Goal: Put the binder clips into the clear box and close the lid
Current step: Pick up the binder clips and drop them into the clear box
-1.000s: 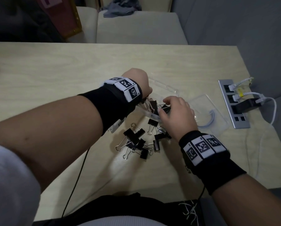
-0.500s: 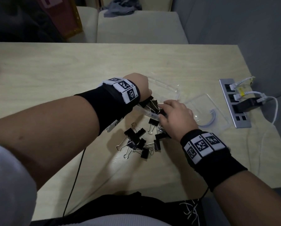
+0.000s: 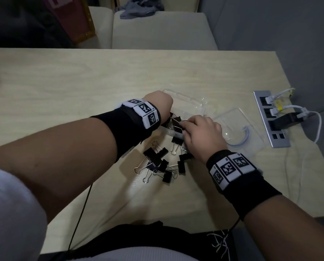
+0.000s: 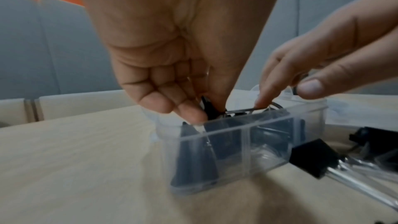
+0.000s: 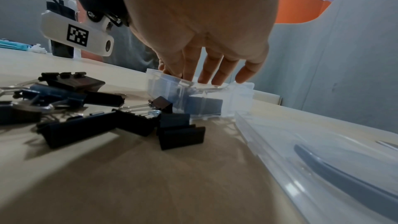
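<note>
Head view: both hands are meeting over the clear box mid-frame. The left hand is tucking a binder clip in; the right hand is steadying the clip's wire handle. A loose pile of clips is waiting just below, and the lid is lying open to the right, beside a power strip.

Left wrist view: the left fingers are pinching a clip at the rim, so I'd be pushing it down flat.

Right wrist view: the right fingers are spread fairly wide, touching the rim.
</note>
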`<state>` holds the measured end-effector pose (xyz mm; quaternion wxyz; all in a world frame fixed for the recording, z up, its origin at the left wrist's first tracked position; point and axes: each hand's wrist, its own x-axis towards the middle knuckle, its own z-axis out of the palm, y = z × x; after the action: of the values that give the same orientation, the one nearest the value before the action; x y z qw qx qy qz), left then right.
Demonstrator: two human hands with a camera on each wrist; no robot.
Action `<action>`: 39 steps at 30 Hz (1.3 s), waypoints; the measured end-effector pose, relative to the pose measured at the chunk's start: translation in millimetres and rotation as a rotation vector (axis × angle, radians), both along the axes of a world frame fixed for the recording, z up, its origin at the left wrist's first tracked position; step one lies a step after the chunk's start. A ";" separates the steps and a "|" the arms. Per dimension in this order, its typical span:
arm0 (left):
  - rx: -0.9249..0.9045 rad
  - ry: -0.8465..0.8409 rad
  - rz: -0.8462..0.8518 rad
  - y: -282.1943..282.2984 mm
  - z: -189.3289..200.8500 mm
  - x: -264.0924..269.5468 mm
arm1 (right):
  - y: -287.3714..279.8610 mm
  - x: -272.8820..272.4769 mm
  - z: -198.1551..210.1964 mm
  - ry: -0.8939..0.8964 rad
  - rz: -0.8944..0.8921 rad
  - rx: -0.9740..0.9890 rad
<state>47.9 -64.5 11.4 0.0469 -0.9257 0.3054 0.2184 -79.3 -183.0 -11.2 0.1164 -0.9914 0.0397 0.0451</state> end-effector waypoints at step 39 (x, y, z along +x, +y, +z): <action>0.175 0.196 -0.397 57.8 -5.9 -70.3 | 0.9 -58.8 -15.6 0.149 -0.111 -0.103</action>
<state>-22.4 -6.7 5.5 0.1391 -0.8143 0.4644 0.3193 -138.1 -182.2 -26.7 0.0644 -0.9862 0.1056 0.1103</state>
